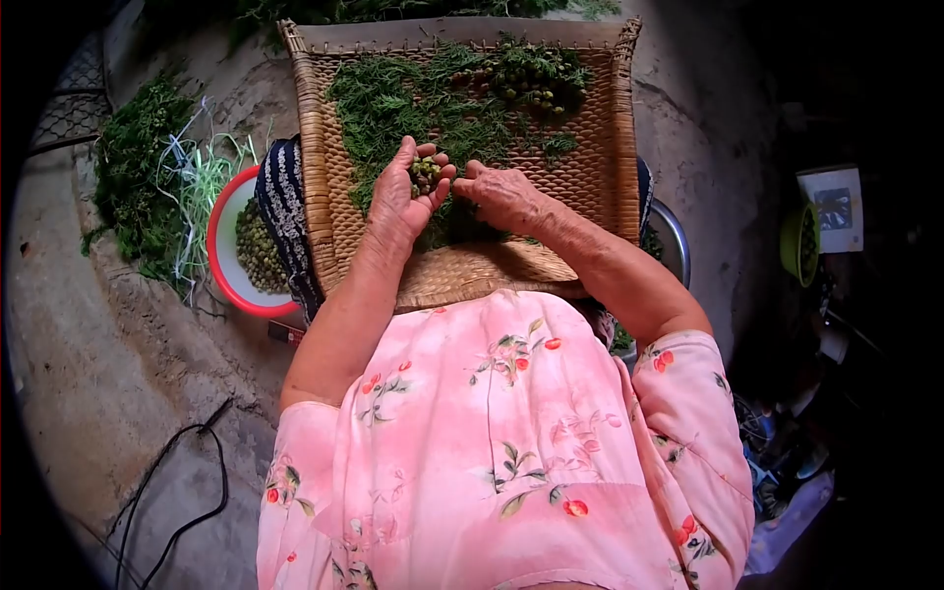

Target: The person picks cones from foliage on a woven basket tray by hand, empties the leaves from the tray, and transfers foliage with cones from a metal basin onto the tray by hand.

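Note:
My left hand (408,193) is cupped palm up, its fingers curled around several small green-brown cones (425,175). Just right of it, my right hand (497,197) has its fingers bent together near the left fingertips; anything between them is too small to make out. Both hands are over a woven wicker tray (590,197) on my lap. Green feathery sprigs (383,108) cover much of the tray's left and middle. A heap of cones (536,84) lies among sprigs at its upper right.
A red-rimmed bowl (218,258) of cones stands left of the tray, beside sprigs (143,177) and pale plastic strands (206,187). A metal basin (678,241) is partly hidden at the right. Farther right is a green bowl (798,246). A black cable (224,472) lies lower left.

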A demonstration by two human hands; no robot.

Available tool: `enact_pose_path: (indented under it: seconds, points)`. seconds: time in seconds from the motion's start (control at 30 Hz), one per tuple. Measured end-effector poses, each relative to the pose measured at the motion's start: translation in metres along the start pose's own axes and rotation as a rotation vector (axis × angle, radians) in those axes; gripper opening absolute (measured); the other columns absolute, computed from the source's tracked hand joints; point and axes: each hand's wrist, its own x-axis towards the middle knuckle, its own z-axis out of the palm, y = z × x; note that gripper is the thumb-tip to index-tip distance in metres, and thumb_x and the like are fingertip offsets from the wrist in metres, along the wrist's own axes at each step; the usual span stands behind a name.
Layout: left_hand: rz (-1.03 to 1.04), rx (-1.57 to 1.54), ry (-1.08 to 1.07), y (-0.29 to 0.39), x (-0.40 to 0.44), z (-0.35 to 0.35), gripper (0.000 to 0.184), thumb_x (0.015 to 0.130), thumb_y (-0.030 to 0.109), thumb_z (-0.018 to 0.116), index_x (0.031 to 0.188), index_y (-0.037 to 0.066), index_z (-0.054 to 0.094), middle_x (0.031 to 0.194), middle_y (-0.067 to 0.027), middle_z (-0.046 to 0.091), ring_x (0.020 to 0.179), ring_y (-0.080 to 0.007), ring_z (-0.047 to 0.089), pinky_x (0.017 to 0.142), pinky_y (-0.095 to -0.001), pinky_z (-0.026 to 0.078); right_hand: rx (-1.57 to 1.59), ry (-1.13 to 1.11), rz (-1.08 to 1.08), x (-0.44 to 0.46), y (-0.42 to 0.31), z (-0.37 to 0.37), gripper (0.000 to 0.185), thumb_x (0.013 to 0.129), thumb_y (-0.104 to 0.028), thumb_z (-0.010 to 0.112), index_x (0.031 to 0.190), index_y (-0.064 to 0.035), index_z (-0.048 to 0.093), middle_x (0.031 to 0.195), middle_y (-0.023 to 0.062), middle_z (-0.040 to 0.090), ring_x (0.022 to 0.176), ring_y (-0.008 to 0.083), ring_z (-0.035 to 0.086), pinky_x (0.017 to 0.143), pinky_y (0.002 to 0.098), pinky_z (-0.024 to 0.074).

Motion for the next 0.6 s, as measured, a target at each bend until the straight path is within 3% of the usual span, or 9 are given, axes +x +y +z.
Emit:
enact_pose_path:
  seconds: [0.2, 0.37, 0.6]
  points:
    - [0.010, 0.022, 0.027, -0.001, 0.000, 0.001, 0.037, 0.090, 0.039, 0.049, 0.099, 0.004, 0.054, 0.086, -0.0104, 0.061, 0.072, -0.0208, 0.062, 0.054, -0.0295, 0.054, 0.102, 0.028, 0.008, 0.002, 0.008, 0.006, 0.029, 0.074, -0.005, 0.057, 0.102, -0.0116, 0.055, 0.102, 0.0143, 0.049, 0.090, 0.0337, 0.056, 0.072, 0.0407, 0.0477]
    - [0.014, 0.034, 0.036, 0.000, -0.002, 0.000, 0.037, 0.090, 0.039, 0.050, 0.100, 0.004, 0.054, 0.086, -0.0107, 0.061, 0.072, -0.0207, 0.062, 0.054, -0.0295, 0.054, 0.095, 0.124, 0.162, 0.002, 0.013, 0.001, 0.027, 0.073, -0.004, 0.057, 0.099, -0.0096, 0.055, 0.099, 0.0165, 0.049, 0.092, 0.0358, 0.054, 0.075, 0.0426, 0.0454]
    - [0.015, 0.048, 0.040, 0.000, -0.003, 0.001, 0.035, 0.090, 0.037, 0.052, 0.100, 0.003, 0.054, 0.087, -0.0102, 0.060, 0.074, -0.0203, 0.062, 0.055, -0.0275, 0.054, 0.201, 0.246, 0.098, 0.000, 0.022, 0.008, 0.021, 0.072, -0.002, 0.058, 0.093, -0.0043, 0.055, 0.098, 0.0186, 0.049, 0.095, 0.0369, 0.052, 0.078, 0.0415, 0.0444]
